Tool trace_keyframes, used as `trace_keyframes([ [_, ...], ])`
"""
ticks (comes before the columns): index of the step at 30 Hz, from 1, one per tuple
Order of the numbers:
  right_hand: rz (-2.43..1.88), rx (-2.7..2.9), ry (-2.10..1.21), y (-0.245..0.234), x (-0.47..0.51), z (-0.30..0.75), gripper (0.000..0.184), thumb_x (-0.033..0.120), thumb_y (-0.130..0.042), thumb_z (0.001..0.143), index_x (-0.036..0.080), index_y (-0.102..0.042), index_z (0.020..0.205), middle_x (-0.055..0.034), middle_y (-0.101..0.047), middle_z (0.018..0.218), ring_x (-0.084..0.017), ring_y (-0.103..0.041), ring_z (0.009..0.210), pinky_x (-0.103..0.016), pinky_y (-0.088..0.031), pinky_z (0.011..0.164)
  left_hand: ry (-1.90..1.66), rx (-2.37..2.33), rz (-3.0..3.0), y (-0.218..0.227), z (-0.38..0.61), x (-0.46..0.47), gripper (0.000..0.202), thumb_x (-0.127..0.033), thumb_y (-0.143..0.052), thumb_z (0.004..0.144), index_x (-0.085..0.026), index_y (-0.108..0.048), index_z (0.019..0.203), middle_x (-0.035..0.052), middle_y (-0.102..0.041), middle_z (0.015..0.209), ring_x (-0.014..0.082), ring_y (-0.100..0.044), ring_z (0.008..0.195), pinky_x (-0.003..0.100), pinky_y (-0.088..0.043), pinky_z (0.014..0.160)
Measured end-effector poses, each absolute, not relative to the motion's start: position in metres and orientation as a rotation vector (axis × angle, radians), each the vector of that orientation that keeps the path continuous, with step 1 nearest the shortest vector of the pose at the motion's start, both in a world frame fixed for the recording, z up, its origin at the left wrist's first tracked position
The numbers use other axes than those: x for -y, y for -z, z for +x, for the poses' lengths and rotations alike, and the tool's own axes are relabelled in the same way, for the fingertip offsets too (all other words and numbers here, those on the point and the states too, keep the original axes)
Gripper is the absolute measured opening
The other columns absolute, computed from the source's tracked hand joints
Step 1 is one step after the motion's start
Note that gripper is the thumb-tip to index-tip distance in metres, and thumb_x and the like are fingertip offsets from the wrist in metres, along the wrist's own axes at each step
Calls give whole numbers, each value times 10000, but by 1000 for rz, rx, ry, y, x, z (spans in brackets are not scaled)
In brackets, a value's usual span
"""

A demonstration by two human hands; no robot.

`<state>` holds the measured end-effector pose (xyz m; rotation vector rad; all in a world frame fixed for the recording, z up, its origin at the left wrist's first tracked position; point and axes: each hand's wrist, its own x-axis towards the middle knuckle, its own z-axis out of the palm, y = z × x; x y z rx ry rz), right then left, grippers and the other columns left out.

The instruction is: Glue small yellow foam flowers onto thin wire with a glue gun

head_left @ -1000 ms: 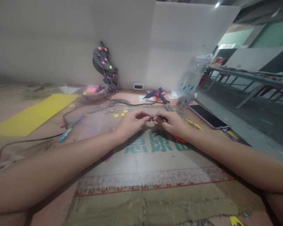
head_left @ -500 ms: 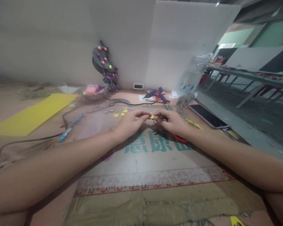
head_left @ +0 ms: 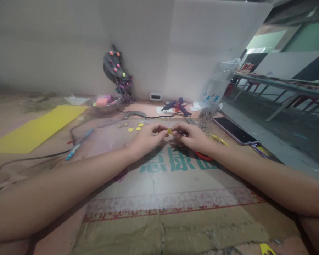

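A small yellow piece (head_left: 169, 131) is pinched between the fingertips of both hands, above the printed cardboard (head_left: 159, 184). My left hand (head_left: 150, 138) grips its left side and my right hand (head_left: 190, 136) its right side. Fingers cover much of the piece, so its full shape is hidden. Several yellow flower cutouts (head_left: 130, 130) lie on the cardboard just beyond my left hand. Red-handled scissors (head_left: 203, 156) rest partly under my right hand and wrist.
At the back are a glue gun (head_left: 177, 105) with a red light, a small digital clock (head_left: 156, 96) and a water bottle (head_left: 215, 83). A phone (head_left: 235, 131) lies right, beside grey yarn (head_left: 207, 115). Left are a yellow sheet (head_left: 39, 129), a blue pen (head_left: 79, 144) and a black cord (head_left: 29, 156).
The yellow piece has turned or bent slightly between the fingertips and shows a different, more compact outline. Both hands stay in nearly the same place.
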<state>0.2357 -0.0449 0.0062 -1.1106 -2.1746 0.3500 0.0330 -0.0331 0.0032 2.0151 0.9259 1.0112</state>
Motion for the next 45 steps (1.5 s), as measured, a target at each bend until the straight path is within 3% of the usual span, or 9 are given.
trace_keyframes([
  [6,-1235,2001,-257,1,25,243,314,366,-557,883,164,-592,1121,-36,-613,851,-169,-547,735,-300,-437,694,-1108,-1010,1887,1,35,29,126,-290,-545,848,-189,-598,794,20,-674,799,158,-621,763,280,-471,729],
  [11,-1370,2065,-49,16,-17,274,422,265,-572,834,138,-573,1237,-130,-618,1109,-266,-575,1005,-429,-452,910,-1147,-999,1826,5,35,25,159,-327,-550,849,-178,-583,803,13,-656,797,154,-604,769,275,-447,734],
  [15,-1414,2054,-27,20,-26,292,484,260,-601,824,145,-553,1292,-132,-615,1102,-269,-588,1014,-452,-474,932,-1159,-1008,1776,8,33,20,184,-356,-554,852,-176,-580,829,19,-655,821,162,-609,797,283,-441,756],
  [21,-1183,2290,132,14,-9,280,319,312,-545,908,153,-645,1166,-154,-626,1222,-303,-548,1183,-499,-416,1038,-1172,-1004,1759,9,33,17,196,-371,-560,848,-176,-581,839,19,-662,827,162,-609,799,279,-441,759],
  [29,-1046,2573,35,5,-1,272,507,321,-535,934,158,-484,1411,-159,-497,1453,-289,-451,1346,-503,-357,1109,-1170,-1016,1753,9,34,18,197,-377,-562,836,-181,-583,830,24,-670,824,170,-617,802,287,-448,769],
  [31,-1009,2627,-7,4,0,271,414,295,-499,952,174,-549,1344,-144,-528,1426,-273,-489,1312,-487,-379,1092,-1168,-1006,1759,9,34,17,189,-368,-560,839,-181,-581,821,22,-662,820,167,-612,800,291,-446,772],
  [34,-988,2605,-59,3,2,268,215,269,-521,938,184,-669,1068,-116,-659,1213,-244,-604,1116,-439,-463,984,-1164,-1011,1766,10,35,17,178,-355,-557,839,-182,-582,803,21,-646,799,163,-600,773,294,-445,749],
  [37,-1010,2553,-59,2,6,264,117,209,-543,910,182,-652,875,-95,-681,1046,-220,-619,985,-392,-482,908,-1156,-1006,1778,10,35,16,178,-352,-556,836,-183,-584,789,22,-639,786,162,-592,755,299,-446,738],
  [45,-1334,2308,-20,-1,24,255,178,185,-458,924,189,-635,943,-62,-707,899,-212,-637,819,-348,-479,758,-1137,-1000,1780,7,34,20,196,-372,-573,831,-179,-607,829,34,-668,838,169,-609,797,296,-461,753],
])
